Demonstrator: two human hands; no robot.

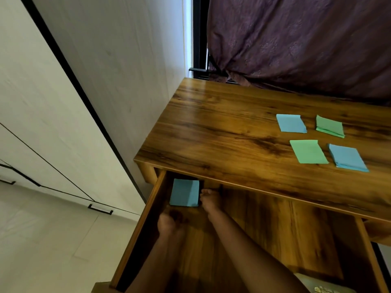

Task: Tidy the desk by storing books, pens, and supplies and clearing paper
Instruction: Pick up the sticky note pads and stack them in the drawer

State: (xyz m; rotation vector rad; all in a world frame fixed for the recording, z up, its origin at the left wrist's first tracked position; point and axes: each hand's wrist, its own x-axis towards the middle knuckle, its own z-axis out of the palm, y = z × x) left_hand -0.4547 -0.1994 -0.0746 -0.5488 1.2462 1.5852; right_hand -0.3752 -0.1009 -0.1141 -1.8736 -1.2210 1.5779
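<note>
Shutting the drawer [275,233] early risks pinching: right hand [210,200] lies loose, empty, beside blue pad [184,192]; left hand [169,226] blurred, grip indeterminate.

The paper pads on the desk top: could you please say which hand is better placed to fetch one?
Probably the right hand: in the open drawer it lies closer to the nearer green pad on the desk top; the left hand is farther, by the drawer's left wall.
</note>
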